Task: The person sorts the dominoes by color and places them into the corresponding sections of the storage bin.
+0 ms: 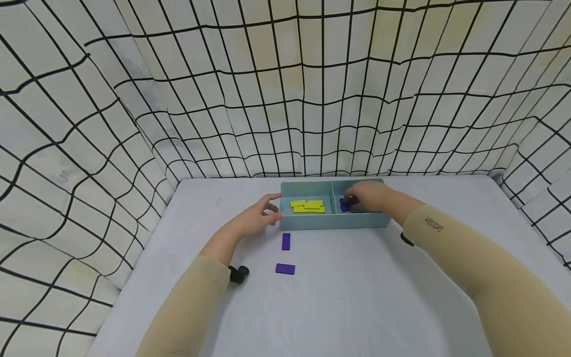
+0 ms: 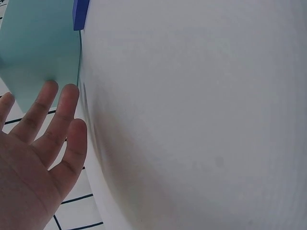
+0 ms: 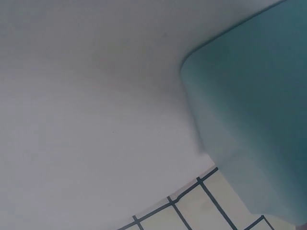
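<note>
A light teal tray (image 1: pixel 312 221) with two compartments sits at the back of the table. Flat yellow blocks (image 1: pixel 308 207), several of them, lie in its left compartment, and purple blocks (image 1: pixel 345 208) in the right one. My right hand (image 1: pixel 368 195) reaches into that right compartment, its fingertips pinching a dark purple block (image 1: pixel 352 200) that they partly cover. At the tray's left end, my left hand (image 1: pixel 254 217) has its fingers spread and loosely bent, with fingertips (image 2: pixel 50 86) right at the tray's end wall and nothing held.
Two more purple blocks lie on the white table (image 1: pixel 357 297) in front of the tray: one lengthwise (image 1: pixel 286 241) close to its front wall, another crosswise (image 1: pixel 285 268) nearer me. Black netting (image 1: pixel 323 104) over pale walls rises behind and at both sides.
</note>
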`<state>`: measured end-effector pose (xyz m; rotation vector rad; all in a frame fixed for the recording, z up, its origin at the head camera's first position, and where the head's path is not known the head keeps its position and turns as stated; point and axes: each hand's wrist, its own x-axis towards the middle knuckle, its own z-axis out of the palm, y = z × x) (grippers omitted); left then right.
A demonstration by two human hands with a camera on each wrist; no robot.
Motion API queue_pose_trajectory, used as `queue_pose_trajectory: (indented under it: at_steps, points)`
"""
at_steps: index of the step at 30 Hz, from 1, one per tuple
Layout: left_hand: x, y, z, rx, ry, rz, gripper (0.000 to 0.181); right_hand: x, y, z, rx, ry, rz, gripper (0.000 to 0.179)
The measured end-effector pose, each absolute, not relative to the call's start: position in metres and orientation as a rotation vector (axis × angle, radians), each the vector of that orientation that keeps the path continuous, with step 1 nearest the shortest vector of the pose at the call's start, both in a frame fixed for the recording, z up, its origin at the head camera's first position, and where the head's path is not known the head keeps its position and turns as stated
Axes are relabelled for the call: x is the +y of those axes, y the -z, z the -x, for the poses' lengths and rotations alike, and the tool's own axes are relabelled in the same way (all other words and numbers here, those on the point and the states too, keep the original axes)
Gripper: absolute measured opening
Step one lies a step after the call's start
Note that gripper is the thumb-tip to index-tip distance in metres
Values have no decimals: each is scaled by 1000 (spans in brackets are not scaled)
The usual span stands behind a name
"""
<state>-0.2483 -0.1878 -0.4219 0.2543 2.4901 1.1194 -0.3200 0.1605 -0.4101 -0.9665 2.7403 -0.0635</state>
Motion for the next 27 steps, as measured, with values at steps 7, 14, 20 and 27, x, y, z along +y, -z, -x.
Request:
queue_pose_trajectory:
  at_steps: [7,14,20,27]
  points:
    - [-187,422,248,2515,-1096,-255,70,163,404,316,2756,209,899,28]
    - [-188,422,248,2530,-1078,-264,70,170,397,312,2789,340,870,30]
    - [-187,421,249,2527,-1084,-268,69,178,388,302,2815,458,888,32]
    - [-186,422,248,2533,-1075,-258,69,188,386,286,2822,559,921,30]
